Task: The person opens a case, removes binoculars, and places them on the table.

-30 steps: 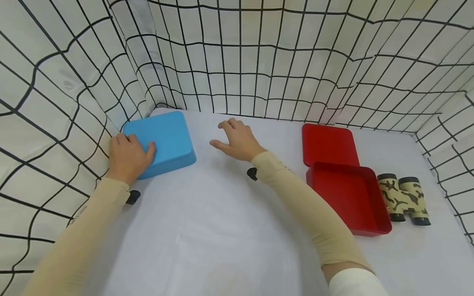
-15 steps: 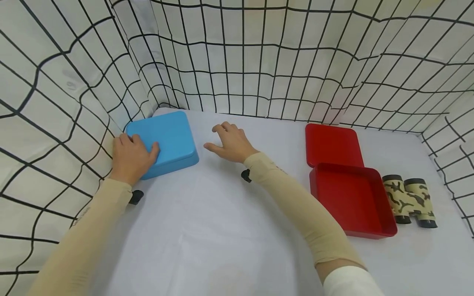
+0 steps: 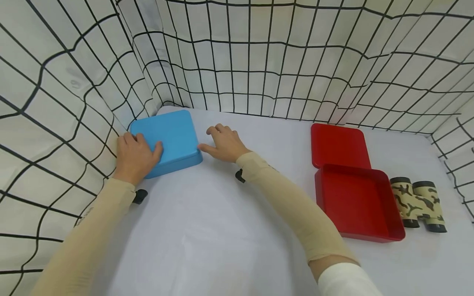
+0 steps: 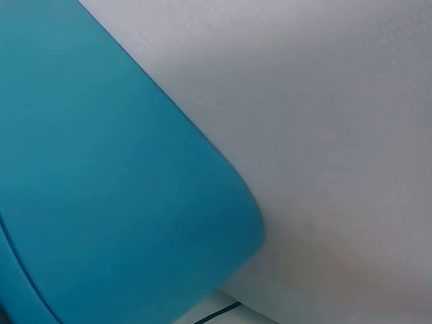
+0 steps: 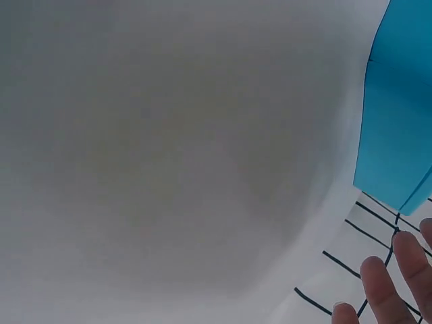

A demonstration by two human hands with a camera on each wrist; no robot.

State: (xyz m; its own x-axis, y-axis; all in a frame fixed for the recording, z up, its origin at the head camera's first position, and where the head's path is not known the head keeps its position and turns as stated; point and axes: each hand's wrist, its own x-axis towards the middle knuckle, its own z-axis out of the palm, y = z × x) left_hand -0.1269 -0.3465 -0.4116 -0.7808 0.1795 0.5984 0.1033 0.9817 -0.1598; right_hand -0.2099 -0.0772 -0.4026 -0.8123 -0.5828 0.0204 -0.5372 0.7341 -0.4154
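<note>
A closed light-blue plastic box [image 3: 171, 135] with a lid stands in the left back corner of the table. My left hand [image 3: 134, 159] grips its near left corner, the thumb lying over the lid and the fingers bent at the left side. In the left wrist view the blue box's wall [image 4: 128, 169] fills the left part, and no fingers show. My right hand [image 3: 224, 144] is at the box's right side with fingers spread and slightly bent, thumb tip right at the near right corner. Its fingertips [image 5: 381, 283] show below the box in the right wrist view.
An uncovered red box [image 3: 359, 201] stands at the right, with a flat red lid [image 3: 340, 144] behind it. Camouflage-patterned binoculars [image 3: 418, 205] lie beside it. Black wire mesh [image 3: 240, 57] over white sheeting walls in the table's back, left and right.
My right hand has moved left, from apart from the blue box up to its right edge. The left hand stays on the box. The whole view has shifted slightly.
</note>
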